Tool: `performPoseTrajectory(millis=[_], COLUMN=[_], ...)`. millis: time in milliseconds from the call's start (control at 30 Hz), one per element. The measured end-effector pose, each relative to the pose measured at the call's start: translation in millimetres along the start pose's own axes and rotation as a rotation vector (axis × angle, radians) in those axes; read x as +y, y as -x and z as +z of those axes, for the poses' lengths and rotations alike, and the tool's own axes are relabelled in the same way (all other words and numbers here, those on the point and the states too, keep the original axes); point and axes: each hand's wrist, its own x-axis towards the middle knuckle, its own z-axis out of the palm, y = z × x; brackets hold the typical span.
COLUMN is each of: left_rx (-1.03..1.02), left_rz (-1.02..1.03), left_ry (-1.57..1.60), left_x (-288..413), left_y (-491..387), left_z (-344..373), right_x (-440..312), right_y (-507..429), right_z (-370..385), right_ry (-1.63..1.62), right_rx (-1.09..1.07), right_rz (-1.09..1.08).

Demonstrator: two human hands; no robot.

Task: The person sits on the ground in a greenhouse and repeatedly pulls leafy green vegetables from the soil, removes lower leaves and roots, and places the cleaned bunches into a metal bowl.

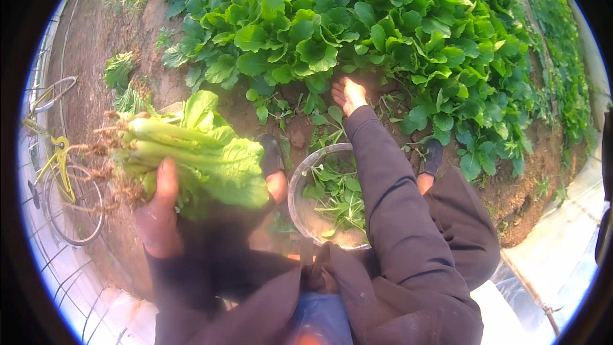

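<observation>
In my left hand [163, 215] is a thick bunch of leafy greens [201, 153], the thumb lying across the pale stalks. Brown, soil-covered roots [115, 167] stick out of the bunch to the left, and broad leaves spread to the right. My right hand [350, 95] reaches down to the soil at the near edge of a dense bed of green leafy plants [306, 33]. Its fingers point left, beside low leaves; whether they grip anything cannot be made out. Below that forearm, a round basin [293, 191] stands between my feet with loose small greens [340, 191] inside, partly hidden by the sleeve.
Pulled greens [119, 69] lie in a heap on the bare soil at the left. Farther left, a yellow bicycle [62, 163] stands by a wire mesh with pale sheeting [62, 278]. A pole [531, 292] and more sheeting lie at lower right. My shoes [270, 155] flank the basin.
</observation>
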Motion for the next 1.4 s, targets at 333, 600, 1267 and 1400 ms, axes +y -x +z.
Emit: performPoseTrajectory(millis=[333, 600, 1267, 1400], left_rx=[-0.08, -0.014, -0.209, -0.219], left_rz=[-0.16, -0.276, -0.242, -0.293], left_ry=[0.042, -0.064, 0.068, 0.058], left_x=[-2.6, 32.7, 15.4, 13.2], left_y=[-0.2, 0.5, -6.1, -2.9], left_z=[22.7, 41.4, 40.0, 38.1], right_x=[-4.4, -10.8, -17.7, -9.9], right_y=[-85.0, -82.6, -100.5, -99.9], right_z=[52.2, 82.4, 69.0, 61.5], right_ry=[-0.312, -0.418, -0.367, -0.331], right_rx=[-0.31, -0.411, -0.417, -0.398], right_rz=[0.324, 0.364, 0.284, 0.261])
